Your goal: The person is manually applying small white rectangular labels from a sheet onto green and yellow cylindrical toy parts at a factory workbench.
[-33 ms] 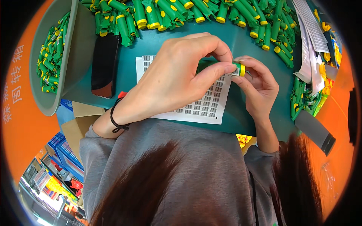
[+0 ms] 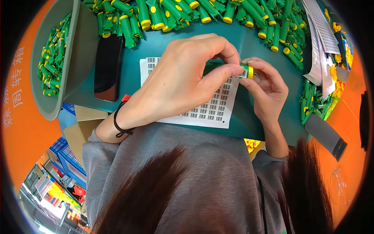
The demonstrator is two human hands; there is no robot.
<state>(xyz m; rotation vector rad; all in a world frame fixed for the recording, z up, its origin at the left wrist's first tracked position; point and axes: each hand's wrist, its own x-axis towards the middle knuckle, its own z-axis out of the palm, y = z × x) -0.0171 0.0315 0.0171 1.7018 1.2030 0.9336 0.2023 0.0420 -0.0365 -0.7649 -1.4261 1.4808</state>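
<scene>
My left hand [image 2: 183, 78] reaches across the label sheet, its thumb and fingers closed on a small green tube [image 2: 250, 71] with a yellow end. My right hand [image 2: 269, 87] grips the yellow end of that same tube between thumb and fingers. A small white printed label [image 2: 243, 73] shows on the tube beside my left thumb. Most of the tube is hidden behind my left hand. Below lies a white sheet of small printed labels [image 2: 212, 114], partly covered by my left hand and forearm.
Many green tubes with yellow ends [image 2: 187, 11] are heaped along the table's far side. A grey-green bin [image 2: 70, 78] with more tubes stands at left, beside a black phone [image 2: 107, 70]. Further label sheets [image 2: 320, 27] and a grey bottle-like object [image 2: 325, 136] sit at right.
</scene>
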